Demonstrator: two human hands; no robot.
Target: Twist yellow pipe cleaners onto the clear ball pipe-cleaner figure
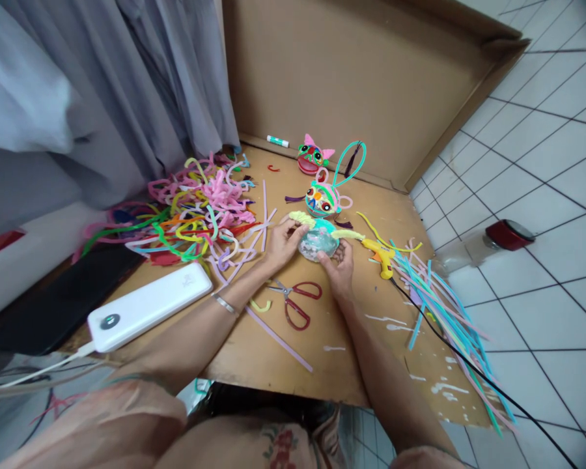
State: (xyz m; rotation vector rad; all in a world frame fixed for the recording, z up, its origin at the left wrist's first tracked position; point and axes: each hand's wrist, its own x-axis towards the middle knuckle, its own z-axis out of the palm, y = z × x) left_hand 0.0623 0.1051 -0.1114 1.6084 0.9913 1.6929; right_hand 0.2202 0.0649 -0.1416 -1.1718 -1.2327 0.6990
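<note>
Between my two hands is a clear round ball (317,244) with turquoise on top and a fuzzy yellow pipe-cleaner piece sticking out on each side. My left hand (284,247) pinches its left side, thumb by the left yellow piece (300,217). On the lower right my right hand (340,266) has its fingers wrapped around the ball. The right yellow piece (349,234) reaches toward the nozzle of a yellow hot glue gun (381,257) lying beside my right hand. Red-handled scissors (295,303) lie open on the table below the ball.
Behind the ball stand two decorated heads, one with a turquoise loop (323,200) and one red (312,156). Pipe cleaners heap at left (200,202) and bundle at right (439,306). A white power bank (151,306), glue stick (278,141) and black glue-gun cord (449,345) are around.
</note>
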